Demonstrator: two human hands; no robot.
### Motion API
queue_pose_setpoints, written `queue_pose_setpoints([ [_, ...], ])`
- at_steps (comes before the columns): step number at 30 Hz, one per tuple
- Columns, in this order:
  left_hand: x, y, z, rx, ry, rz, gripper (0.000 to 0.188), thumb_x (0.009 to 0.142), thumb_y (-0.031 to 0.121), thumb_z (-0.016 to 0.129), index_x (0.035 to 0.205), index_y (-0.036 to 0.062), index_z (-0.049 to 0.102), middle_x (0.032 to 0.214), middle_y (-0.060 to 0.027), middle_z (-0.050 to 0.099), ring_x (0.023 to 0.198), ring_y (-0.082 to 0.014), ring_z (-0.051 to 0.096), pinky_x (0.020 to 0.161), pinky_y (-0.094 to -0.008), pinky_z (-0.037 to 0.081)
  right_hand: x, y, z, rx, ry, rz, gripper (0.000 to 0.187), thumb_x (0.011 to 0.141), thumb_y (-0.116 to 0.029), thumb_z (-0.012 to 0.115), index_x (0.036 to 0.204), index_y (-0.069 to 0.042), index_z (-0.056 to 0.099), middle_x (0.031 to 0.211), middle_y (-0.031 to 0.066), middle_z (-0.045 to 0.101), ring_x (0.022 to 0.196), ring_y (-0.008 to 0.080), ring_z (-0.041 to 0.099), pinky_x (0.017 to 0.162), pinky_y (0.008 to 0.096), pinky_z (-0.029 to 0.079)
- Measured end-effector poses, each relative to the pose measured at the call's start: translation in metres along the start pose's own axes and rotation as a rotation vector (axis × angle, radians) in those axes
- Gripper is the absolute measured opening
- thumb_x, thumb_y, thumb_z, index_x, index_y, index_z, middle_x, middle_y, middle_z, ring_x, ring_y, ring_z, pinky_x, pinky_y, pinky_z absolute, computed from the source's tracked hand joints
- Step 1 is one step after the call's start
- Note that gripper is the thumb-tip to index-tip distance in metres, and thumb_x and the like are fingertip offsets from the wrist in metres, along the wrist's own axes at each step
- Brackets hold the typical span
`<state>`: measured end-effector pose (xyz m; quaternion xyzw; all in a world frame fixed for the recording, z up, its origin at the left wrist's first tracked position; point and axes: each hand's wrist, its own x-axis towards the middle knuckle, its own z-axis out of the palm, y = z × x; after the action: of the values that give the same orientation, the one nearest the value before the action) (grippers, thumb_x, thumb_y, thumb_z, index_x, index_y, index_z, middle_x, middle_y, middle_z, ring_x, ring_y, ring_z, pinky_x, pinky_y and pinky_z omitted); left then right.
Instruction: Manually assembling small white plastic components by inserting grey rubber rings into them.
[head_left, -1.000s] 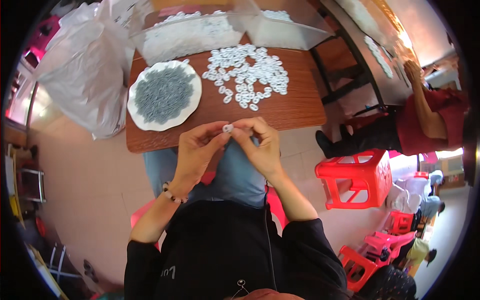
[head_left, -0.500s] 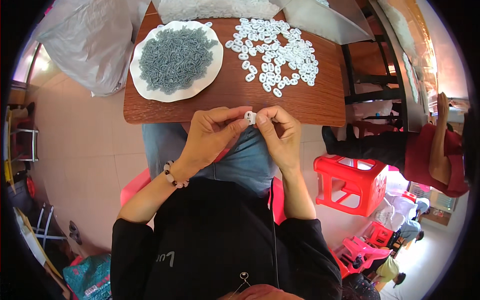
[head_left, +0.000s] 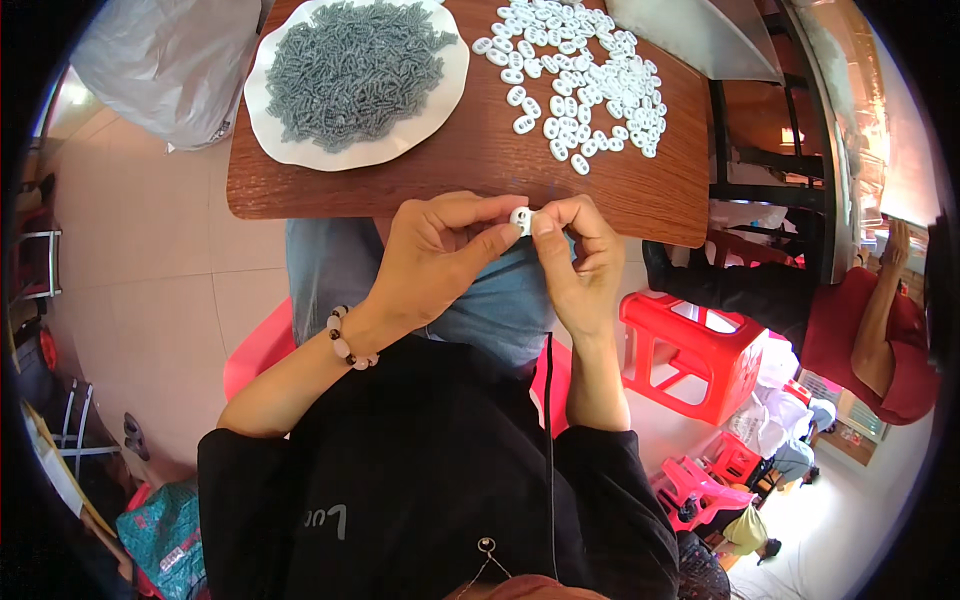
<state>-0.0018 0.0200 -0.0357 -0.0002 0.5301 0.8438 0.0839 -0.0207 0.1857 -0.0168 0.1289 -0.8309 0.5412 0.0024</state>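
Just off the near edge of the table, a small white two-hole cord lock [head_left: 521,216] is held between both hands. My left hand [head_left: 425,260] pinches its left side between thumb and forefinger, and a beaded bracelet circles that wrist. From the other side, my right hand [head_left: 583,262] grips it with thumb and forefinger, its other fingers curled. Beyond my left hand, a white wavy-rimmed plate [head_left: 257,105] carries a heap of small grey springs [head_left: 360,75]. Farther right, many loose white oval two-hole pieces [head_left: 610,85] lie spread out.
The brown wooden table [head_left: 460,178] ends just past my lap. A translucent bin [head_left: 700,35] stands at its far right. Grey plastic sacking [head_left: 165,70] lies at far left. To the right are a red stool [head_left: 690,355] and a person in a red top [head_left: 850,335].
The view has shifted, so the table and plate sit higher in it. Both hands keep their pinch on the cord lock, which has turned slightly and now shows its holes differently.
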Motion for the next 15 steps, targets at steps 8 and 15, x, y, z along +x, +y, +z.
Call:
queue_pose_setpoints([
  [8, -0.0019, -0.0024, 0.0012, -0.060, 0.002, -0.001, 0.026, 0.086, 0.007, 0.067, 0.110, -0.0031, 0.065, 0.088, -0.0013, 0.063, 0.072, -0.0039, 0.053, 0.061, -0.0180, 0.043, -0.0050, -0.0070, 0.0048, 0.019, 0.090, 0.060, 0.009, 0.086, -0.006, 0.060, 0.079, -0.001, 0.056, 0.073, 0.0035, 0.053, 0.067, 0.0109, 0.047, 0.063, 0.0252, 0.038],
  [15, -0.0036, 0.0051, 0.0018, -0.130, 0.024, -0.081, 0.022, 0.084, 0.007, 0.067, 0.103, -0.0041, 0.068, 0.083, -0.0029, 0.067, 0.070, -0.0033, 0.055, 0.060, -0.0180, 0.045, -0.0050, -0.0052, 0.0059, 0.060, 0.062, 0.019, 0.009, 0.087, -0.005, 0.057, 0.080, -0.001, 0.054, 0.077, 0.0027, 0.051, 0.070, 0.0092, 0.045, 0.064, 0.0235, 0.037],
])
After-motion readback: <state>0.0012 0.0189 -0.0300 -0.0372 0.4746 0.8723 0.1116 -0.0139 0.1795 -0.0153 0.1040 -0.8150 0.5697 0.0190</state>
